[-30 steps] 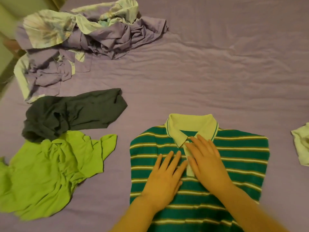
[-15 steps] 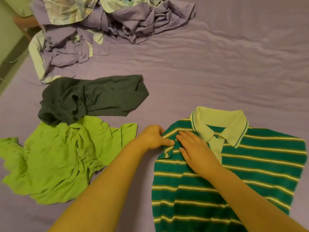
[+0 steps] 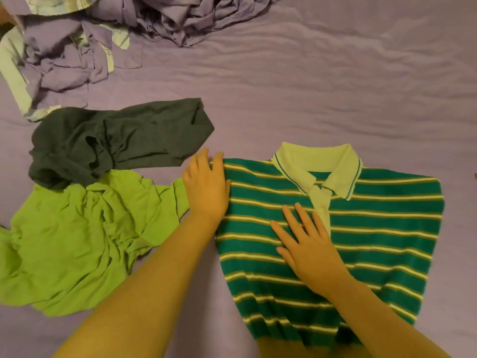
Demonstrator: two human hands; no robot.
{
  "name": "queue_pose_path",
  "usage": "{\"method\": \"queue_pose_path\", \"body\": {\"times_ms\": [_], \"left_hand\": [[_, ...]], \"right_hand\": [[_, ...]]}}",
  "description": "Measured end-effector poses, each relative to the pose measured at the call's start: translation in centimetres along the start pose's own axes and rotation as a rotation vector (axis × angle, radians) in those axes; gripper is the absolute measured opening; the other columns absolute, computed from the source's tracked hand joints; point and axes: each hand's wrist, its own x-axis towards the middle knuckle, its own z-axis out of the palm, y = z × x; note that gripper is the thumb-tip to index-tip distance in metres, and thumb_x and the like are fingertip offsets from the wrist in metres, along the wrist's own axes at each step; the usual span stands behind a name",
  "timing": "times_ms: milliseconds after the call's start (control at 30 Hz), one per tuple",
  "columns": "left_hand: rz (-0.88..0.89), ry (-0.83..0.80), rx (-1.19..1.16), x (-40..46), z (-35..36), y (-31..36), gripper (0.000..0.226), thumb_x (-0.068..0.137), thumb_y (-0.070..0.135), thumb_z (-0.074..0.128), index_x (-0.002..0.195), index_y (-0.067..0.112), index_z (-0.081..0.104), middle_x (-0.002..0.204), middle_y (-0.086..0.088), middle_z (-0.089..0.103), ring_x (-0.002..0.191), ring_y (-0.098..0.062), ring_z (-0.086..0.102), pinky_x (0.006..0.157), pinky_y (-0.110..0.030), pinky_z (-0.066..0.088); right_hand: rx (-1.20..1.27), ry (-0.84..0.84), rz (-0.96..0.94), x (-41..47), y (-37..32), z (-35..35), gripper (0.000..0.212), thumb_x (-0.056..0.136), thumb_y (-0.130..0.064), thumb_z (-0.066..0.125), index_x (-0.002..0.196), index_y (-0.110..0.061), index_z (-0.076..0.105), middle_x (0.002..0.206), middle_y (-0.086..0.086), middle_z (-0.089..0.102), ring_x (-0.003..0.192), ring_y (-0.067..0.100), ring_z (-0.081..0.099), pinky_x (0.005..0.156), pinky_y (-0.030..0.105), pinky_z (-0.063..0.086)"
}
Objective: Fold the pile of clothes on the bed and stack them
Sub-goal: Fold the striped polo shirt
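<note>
Our left hand [image 3: 206, 187] lies flat with straight fingers on the left edge of the striped polo shirt [image 3: 374, 228], and our right hand [image 3: 309, 244] presses flat and relaxed on its chest, beside the placket. The shirt lies collar up on the purple bedsheet [image 3: 309, 99]. To the left lie a lime green shirt [image 3: 77, 241], a dark garment [image 3: 116, 140] and a crumpled lilac pile [image 3: 77, 47].

A wrinkled purple bedsheet [image 3: 322, 81] spreads across the whole bed, creased in long ripples. At the top left corner, a sliver of something brownish [image 3: 3, 15] peeks past the bed's edge.
</note>
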Motion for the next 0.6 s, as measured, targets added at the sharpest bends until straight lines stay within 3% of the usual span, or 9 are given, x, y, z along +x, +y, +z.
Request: {"method": "queue_pose_path", "body": {"times_ms": [133,233,300,367,433,500,600], "left_hand": [[0.309,-0.111,0.058,-7.8,1.1,3.6,0.056,0.092,0.032,0.054,0.143,0.023,0.034,0.156,-0.011,0.018,0.145,-0.033,0.006,0.116,-0.056,-0.002],[0.395,-0.3,0.092,-15.1,2.3,6.0,0.052,0.095,0.035,0.049,0.143,0.025,0.034,0.157,-0.006,0.019,0.146,-0.031,0.003,0.111,-0.058,-0.013],[0.347,-0.334,0.12,-19.2,2.4,6.7,0.056,0.087,0.039,0.062,0.139,0.026,0.045,0.15,-0.005,0.038,0.141,-0.03,0.026,0.113,-0.06,0.014],[0.289,-0.309,0.068,-22.5,2.5,7.0,0.061,0.069,0.04,0.081,0.125,0.027,0.061,0.135,-0.005,0.056,0.127,-0.03,0.049,0.1,-0.057,0.041],[0.252,-0.276,0.039,-25.0,2.7,7.2,0.061,0.062,0.037,0.086,0.119,0.028,0.066,0.13,-0.006,0.06,0.121,-0.031,0.055,0.094,-0.055,0.047],[0.222,-0.264,0.037,-27.1,2.7,7.6,0.058,0.063,0.036,0.085,0.118,0.027,0.067,0.13,-0.007,0.06,0.121,-0.032,0.055,0.093,-0.054,0.049],[0.188,-0.242,-0.002,-30.1,2.4,8.4,0.052,0.071,0.03,0.081,0.12,0.021,0.066,0.136,-0.015,0.053,0.124,-0.039,0.05,0.094,-0.055,0.047]], "right_hand": [[0.057,-0.065,0.085,-3.7,-1.8,1.0,0.064,0.097,-0.048,0.003,0.136,-0.024,0.048,0.142,0.013,0.046,0.133,0.037,0.04,0.105,0.057,0.034],[0.112,-0.076,0.132,-6.7,-3.0,1.6,0.06,0.095,-0.049,0.015,0.133,-0.022,0.052,0.14,0.013,0.048,0.13,0.037,0.043,0.102,0.057,0.037],[0.118,-0.054,0.126,-9.0,-3.5,2.3,0.057,0.092,-0.049,0.02,0.131,-0.024,0.055,0.139,0.013,0.05,0.129,0.037,0.045,0.101,0.056,0.038],[0.103,-0.018,0.094,-11.3,-3.9,3.3,0.054,0.089,-0.046,0.026,0.129,-0.026,0.056,0.138,0.013,0.051,0.128,0.037,0.045,0.103,0.056,0.036],[0.08,0.026,0.064,-13.6,-4.3,4.5,0.053,0.086,-0.043,0.029,0.129,-0.026,0.056,0.136,0.013,0.053,0.127,0.037,0.046,0.107,0.056,0.029],[0.051,0.069,0.047,-15.7,-4.3,5.4,0.049,0.087,-0.043,0.039,0.127,-0.025,0.058,0.134,0.013,0.055,0.126,0.037,0.048,0.104,0.056,0.033],[0.055,0.086,0.059,-18.8,-3.9,7.0,0.057,0.071,-0.039,0.078,0.123,-0.022,0.062,0.131,0.013,0.057,0.122,0.039,0.05,0.094,0.059,0.041]]}}
